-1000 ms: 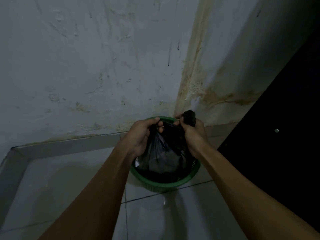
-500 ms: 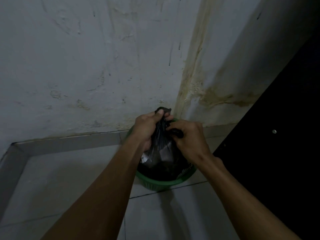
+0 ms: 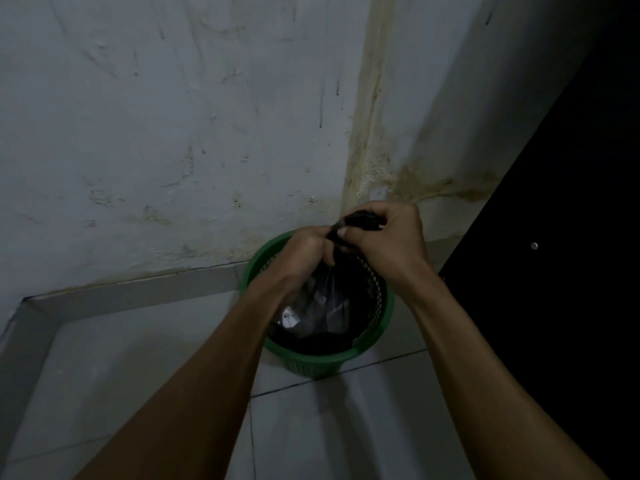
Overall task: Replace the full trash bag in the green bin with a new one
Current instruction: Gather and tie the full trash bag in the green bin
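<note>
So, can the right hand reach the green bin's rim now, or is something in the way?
Probably not at once: the right hand grips the gathered neck of the black trash bag, as does the left hand. The green bin rim just below looks unobstructed once it lets go.

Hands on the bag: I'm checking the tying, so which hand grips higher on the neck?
The right hand, pinching the twisted top; the left hand holds the black bag just below.

A pale plaster wall (image 3: 156,133), stained yellowish at its far corner, meets a grey tiled floor (image 3: 121,375); a dark door (image 3: 571,271) stands at right.
</note>
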A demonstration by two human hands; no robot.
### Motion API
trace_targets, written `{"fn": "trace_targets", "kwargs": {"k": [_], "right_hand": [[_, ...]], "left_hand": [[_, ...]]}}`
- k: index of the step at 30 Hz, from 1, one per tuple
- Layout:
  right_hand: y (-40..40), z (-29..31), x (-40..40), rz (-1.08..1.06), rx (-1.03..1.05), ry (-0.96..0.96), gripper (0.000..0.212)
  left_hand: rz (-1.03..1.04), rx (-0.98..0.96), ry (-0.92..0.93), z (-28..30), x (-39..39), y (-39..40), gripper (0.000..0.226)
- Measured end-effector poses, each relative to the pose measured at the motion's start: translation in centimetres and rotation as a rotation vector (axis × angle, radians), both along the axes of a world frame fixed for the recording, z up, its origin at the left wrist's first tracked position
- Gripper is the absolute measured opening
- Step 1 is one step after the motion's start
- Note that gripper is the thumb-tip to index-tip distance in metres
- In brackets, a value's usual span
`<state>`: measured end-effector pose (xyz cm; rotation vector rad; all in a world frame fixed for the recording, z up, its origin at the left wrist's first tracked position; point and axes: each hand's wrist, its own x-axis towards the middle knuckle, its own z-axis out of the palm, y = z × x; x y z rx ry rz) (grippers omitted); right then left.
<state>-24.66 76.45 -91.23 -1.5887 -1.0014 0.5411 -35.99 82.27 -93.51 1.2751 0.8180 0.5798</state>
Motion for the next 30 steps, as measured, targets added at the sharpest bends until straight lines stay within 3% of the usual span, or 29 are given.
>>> {"fn": "trace_targets", "kwargs": {"k": [3, 5, 7, 10, 12, 14, 17, 21, 30], "right_hand": [[0.0, 0.3, 0.0, 0.121, 0.029, -0.029, 0.024], [-0.3, 1.1, -0.2, 0.254, 0.001, -0.014, 0.031], [-0.6, 1.9, 0.2, 0.311, -0.072, 0.007, 0.037], [-0.8, 2.1, 2.2, 0.146, -0.208, -0.114, 0.042], [-0.9, 1.5, 3.5, 0.042, -0.231, -0.277, 0.045], [-0.9, 0.7, 3.6, 0.089, -0.254, -0.296, 0.045], [-0.8, -0.8, 2.0, 0.221, -0.26, -0.25, 0.039], [-0.3, -2.2, 0.8, 0.224, -0.156, -0.159, 0.028], [-1.1, -2.7, 1.1, 0.546, -0.149, 0.302, 0.036]], "left_hand": [[-0.091, 0.25, -0.014, 0.1, -0.5, -0.4, 0.035], [-0.102, 0.296, -0.049, 0.0, -0.8, -0.6, 0.03], [-0.064, 0.282, -0.029, -0.6, -0.7, -0.7, 0.022], [-0.001, 0.216, 0.026, -1.2, -0.9, -0.4, 0.01], [0.029, 0.163, 0.057, -1.3, -1.3, -0.2, 0.02], [0.021, 0.108, 0.065, -1.0, -1.5, -0.1, 0.02], [-0.001, 0.078, 0.06, -0.6, -1.4, -0.3, 0.018], [0.036, 0.029, 0.041, -0.5, -1.9, -0.2, 0.015], [-0.036, -0.161, -0.043, 0.1, -2.4, -0.4, 0.015]]}}
